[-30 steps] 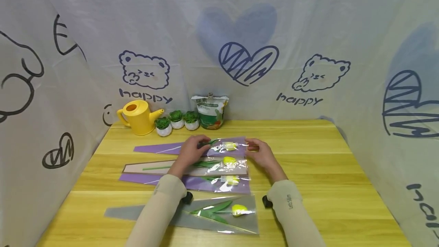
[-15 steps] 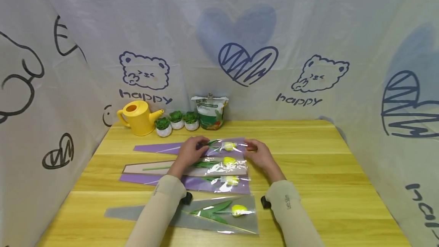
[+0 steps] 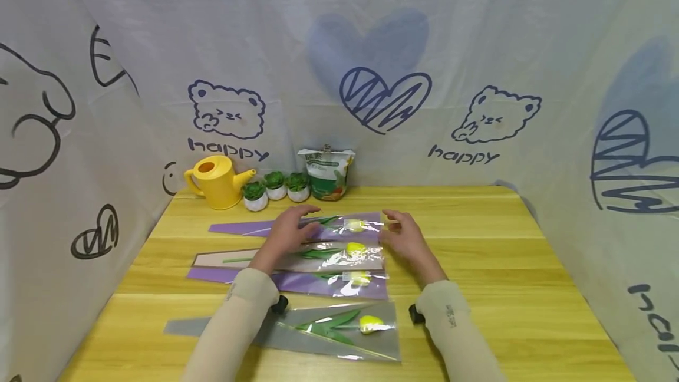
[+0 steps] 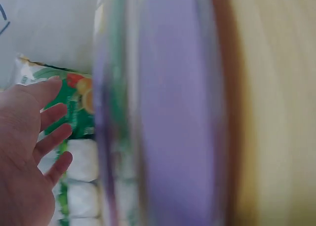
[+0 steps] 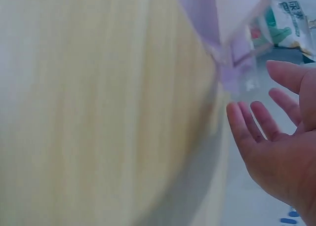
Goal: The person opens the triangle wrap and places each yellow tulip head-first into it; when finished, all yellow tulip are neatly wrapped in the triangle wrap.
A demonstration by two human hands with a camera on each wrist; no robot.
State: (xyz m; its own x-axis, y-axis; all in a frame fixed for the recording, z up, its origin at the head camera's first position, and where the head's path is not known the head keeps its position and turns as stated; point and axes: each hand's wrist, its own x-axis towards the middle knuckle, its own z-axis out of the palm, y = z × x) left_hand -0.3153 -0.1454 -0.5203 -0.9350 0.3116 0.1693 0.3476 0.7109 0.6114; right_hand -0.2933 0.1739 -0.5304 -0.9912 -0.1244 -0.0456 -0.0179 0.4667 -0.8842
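Observation:
Four flat sleeves, each with a yellow tulip, lie in rows on the table. My left hand (image 3: 286,231) is over the farthest purple sleeve (image 3: 335,231), its fingers apart and holding nothing. At that sleeve's wide right end is my right hand (image 3: 408,239), with loosely bent, separated fingers and no grip on it. Nearer lie a white sleeve with a brown border (image 3: 313,263), another purple sleeve (image 3: 313,286) and a grey sleeve (image 3: 302,343). In the left wrist view the left hand (image 4: 24,137) is spread; in the right wrist view the right hand (image 5: 281,147) is too.
Along the back stand a yellow watering can (image 3: 218,184), several small potted succulents (image 3: 276,186) and a green-and-white bag (image 3: 327,177) with a clip on top. A printed white cloth (image 3: 477,28) hangs behind the wooden table (image 3: 493,276).
The fingers of both hands have spread away from the far purple sleeve. My left hand has shifted slightly left. The sleeves lie about where they were.

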